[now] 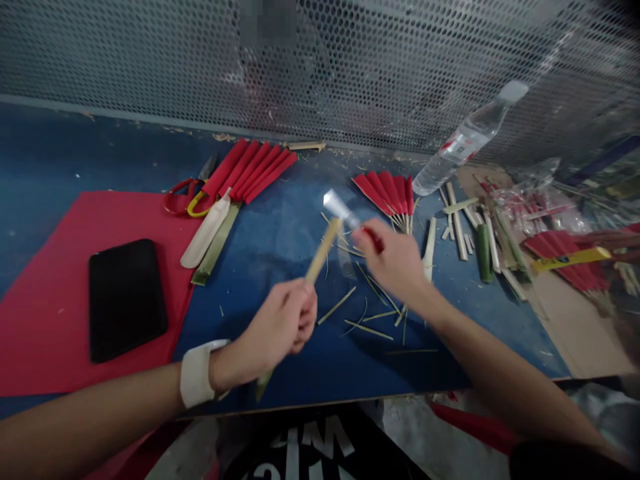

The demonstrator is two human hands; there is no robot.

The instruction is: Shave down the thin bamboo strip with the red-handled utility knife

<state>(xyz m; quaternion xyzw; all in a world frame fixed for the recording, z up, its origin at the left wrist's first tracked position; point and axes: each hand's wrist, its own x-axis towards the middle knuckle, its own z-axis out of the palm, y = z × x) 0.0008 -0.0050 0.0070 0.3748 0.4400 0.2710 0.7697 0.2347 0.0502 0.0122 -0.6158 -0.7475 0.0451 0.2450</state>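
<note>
My left hand (283, 325) is closed round a long bamboo strip (320, 257) that points up and away from me over the blue table (280, 227). My right hand (395, 260) is closed on a red-handled knife (373, 239), whose bright blade (337, 205) meets the strip's far tip. The blade and right hand are smeared by motion. A white band is on my left wrist. Thin bamboo shavings (367, 320) lie on the table below both hands.
A red mat (60, 287) with a black phone (126, 299) lies at left. Folded red fans (250, 170) (390, 192), scissors (183, 197), a white blade-shaped piece (207, 230), a plastic bottle (465, 143) and cut bamboo pieces (475, 233) lie behind. Perforated metal mesh (320, 67) backs the table.
</note>
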